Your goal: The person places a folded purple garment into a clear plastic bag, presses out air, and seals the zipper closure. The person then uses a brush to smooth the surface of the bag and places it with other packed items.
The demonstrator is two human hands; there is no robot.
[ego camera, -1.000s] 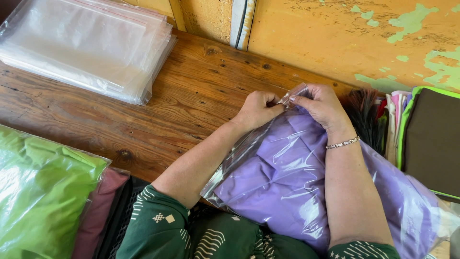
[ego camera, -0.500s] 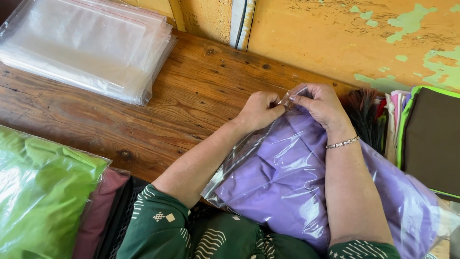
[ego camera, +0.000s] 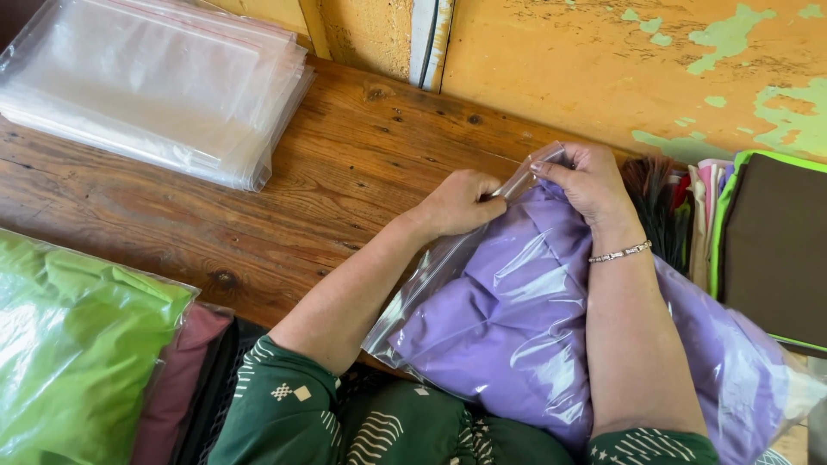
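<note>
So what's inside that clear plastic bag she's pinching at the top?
The clear plastic bag holds folded purple cloth. The left hand and right hand pinch its top edge. The right forearm covers part of the cloth, so its full shape cannot be seen.

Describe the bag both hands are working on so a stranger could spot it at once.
On the wooden bench below the peeling yellow wall, look right of centre. The clear bag of purple cloth lies there, its top edge pinched by the left hand and right hand. Its neighbours are green, maroon or empty.
</note>
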